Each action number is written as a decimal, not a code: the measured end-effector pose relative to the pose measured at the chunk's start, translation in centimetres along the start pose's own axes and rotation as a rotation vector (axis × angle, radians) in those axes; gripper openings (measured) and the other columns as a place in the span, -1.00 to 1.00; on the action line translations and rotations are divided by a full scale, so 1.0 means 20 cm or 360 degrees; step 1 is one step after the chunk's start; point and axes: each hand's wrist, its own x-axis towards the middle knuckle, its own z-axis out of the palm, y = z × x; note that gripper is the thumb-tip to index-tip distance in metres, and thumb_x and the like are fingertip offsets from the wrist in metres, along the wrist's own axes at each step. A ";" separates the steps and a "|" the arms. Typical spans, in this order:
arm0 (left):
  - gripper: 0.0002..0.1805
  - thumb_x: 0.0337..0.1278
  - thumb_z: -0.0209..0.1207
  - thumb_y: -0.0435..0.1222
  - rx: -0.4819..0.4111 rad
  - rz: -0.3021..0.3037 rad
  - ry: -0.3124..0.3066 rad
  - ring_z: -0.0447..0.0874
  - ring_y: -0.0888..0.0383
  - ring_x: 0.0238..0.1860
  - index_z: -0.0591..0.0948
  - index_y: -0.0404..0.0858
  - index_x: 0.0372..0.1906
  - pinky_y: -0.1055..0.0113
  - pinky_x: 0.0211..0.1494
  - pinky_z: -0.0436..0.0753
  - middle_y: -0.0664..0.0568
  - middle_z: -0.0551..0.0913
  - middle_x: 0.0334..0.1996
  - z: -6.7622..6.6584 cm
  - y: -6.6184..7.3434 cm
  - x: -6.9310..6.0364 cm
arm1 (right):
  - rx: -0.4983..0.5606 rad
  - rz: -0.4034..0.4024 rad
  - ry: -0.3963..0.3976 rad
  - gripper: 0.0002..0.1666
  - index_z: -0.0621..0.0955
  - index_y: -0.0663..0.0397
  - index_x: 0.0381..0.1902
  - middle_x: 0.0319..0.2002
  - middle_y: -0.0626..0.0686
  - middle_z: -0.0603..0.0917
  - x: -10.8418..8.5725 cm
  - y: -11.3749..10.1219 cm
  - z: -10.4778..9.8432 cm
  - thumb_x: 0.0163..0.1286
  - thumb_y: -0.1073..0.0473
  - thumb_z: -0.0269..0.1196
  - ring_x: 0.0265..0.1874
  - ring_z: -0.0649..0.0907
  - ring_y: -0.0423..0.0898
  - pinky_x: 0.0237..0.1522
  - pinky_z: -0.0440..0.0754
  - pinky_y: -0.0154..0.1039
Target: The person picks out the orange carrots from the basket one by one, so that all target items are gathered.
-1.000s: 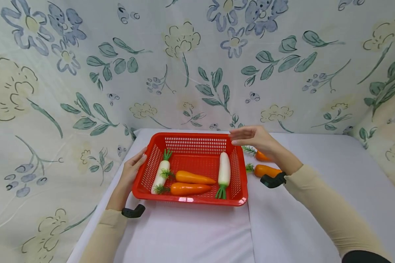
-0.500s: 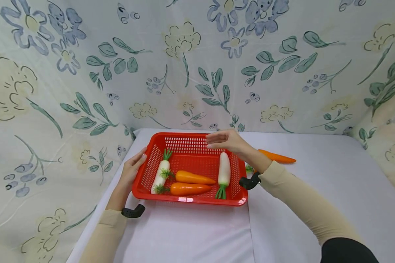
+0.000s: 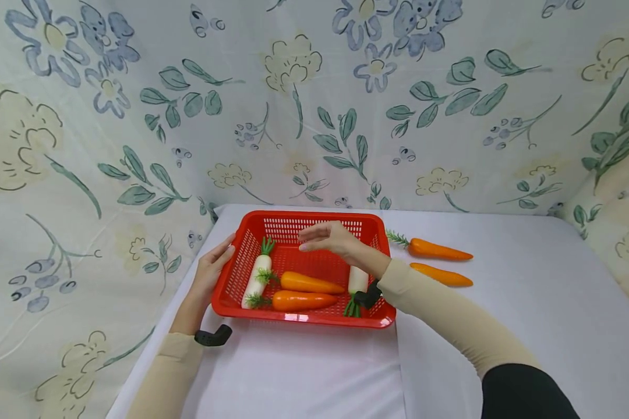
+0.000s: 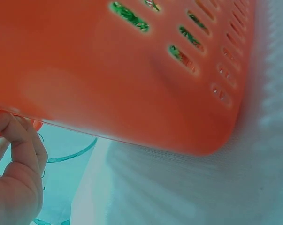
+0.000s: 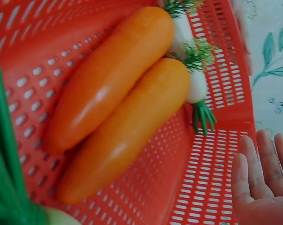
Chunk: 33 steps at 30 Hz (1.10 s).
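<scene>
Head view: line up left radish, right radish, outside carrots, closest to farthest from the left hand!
1. Left radish: left in the basket.
2. Right radish: right in the basket.
3. Outside carrots: right of the basket, too close to rank apart.

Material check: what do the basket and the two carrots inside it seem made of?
Basket: likely glossy red plastic, by its rim highlights and regular slots. Carrots: smooth and glossy, probably plastic or coated foam, from highlights and even skin.

The bare left hand (image 3: 211,270), its fingers (image 4: 25,151) bent, ends a beige-sleeved left arm (image 3: 170,364) stretched forward. The bare right hand (image 3: 333,238) points leftward, fingers extended, on a right arm (image 3: 445,311) sleeved in beige and black.
</scene>
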 end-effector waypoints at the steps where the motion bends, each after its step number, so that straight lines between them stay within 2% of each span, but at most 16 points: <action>1: -0.43 0.50 0.05 -0.17 -0.0010 0.0001 0.0000 0.66 0.08 0.06 0.29 -0.05 0.53 0.20 0.05 0.65 -0.20 0.33 0.44 0.00 0.00 0.00 | -0.0006 0.0012 0.0001 -0.51 0.59 0.39 0.17 0.04 0.23 0.70 0.01 0.01 0.01 0.29 0.33 0.39 -0.01 0.70 -0.01 0.23 0.54 -0.05; 10: -0.42 0.48 0.08 -0.17 -0.0043 -0.0002 -0.0001 0.66 0.12 0.05 0.30 -0.05 0.52 0.23 0.05 0.66 -0.17 0.32 0.44 0.00 0.00 0.00 | -0.0079 0.0097 -0.0032 -0.55 0.63 0.37 0.12 0.08 0.34 0.64 0.03 0.08 0.10 0.26 0.38 0.39 -0.04 0.73 -0.01 0.22 0.54 -0.05; 14: -0.41 0.48 0.09 -0.19 -0.0054 0.0035 -0.0008 0.66 0.16 0.04 0.30 -0.11 0.52 0.28 0.04 0.67 -0.18 0.31 0.45 0.01 0.00 0.00 | -0.0115 0.0149 -0.0048 -0.54 0.62 0.42 0.11 0.09 0.36 0.63 0.04 0.10 0.13 0.25 0.38 0.41 -0.06 0.73 -0.02 0.12 0.62 -0.12; 18: -0.42 0.48 0.08 -0.23 -0.0053 0.0083 -0.0015 0.65 0.21 0.01 0.29 -0.19 0.51 0.33 0.02 0.68 -0.19 0.28 0.46 0.00 -0.01 0.01 | -0.0149 0.0227 -0.0031 -0.50 0.60 0.45 0.13 0.06 0.31 0.66 0.04 0.13 0.16 0.24 0.37 0.42 0.01 0.70 0.02 0.00 0.67 -0.19; 22: -0.43 0.49 0.08 -0.22 -0.0057 0.0084 0.0003 0.65 0.21 0.01 0.31 -0.15 0.51 0.32 0.01 0.69 -0.16 0.30 0.45 -0.02 -0.05 0.04 | -0.0192 0.0277 -0.0033 -0.49 0.61 0.43 0.12 0.05 0.28 0.68 0.04 0.16 0.18 0.22 0.36 0.44 0.08 0.66 0.05 -0.06 0.66 -0.27; 27: -0.41 0.46 0.11 -0.13 -0.0022 0.0109 0.0010 0.64 0.22 0.01 0.32 -0.07 0.51 0.32 0.01 0.69 -0.12 0.33 0.44 -0.04 -0.10 0.08 | -0.0249 0.0272 -0.0022 -0.50 0.64 0.43 0.07 -0.02 0.25 0.72 0.04 0.19 0.19 0.16 0.37 0.48 0.02 0.69 0.00 -0.09 0.66 -0.31; 33: -0.37 0.42 0.14 -0.08 0.0002 0.0124 0.0004 0.65 0.22 0.01 0.32 -0.05 0.51 0.31 0.01 0.68 -0.12 0.34 0.44 -0.05 -0.11 0.09 | -0.0326 0.0301 -0.0023 -0.53 0.68 0.40 0.01 -0.10 0.18 0.76 0.04 0.20 0.20 0.12 0.38 0.51 -0.07 0.72 -0.03 -0.03 0.68 -0.27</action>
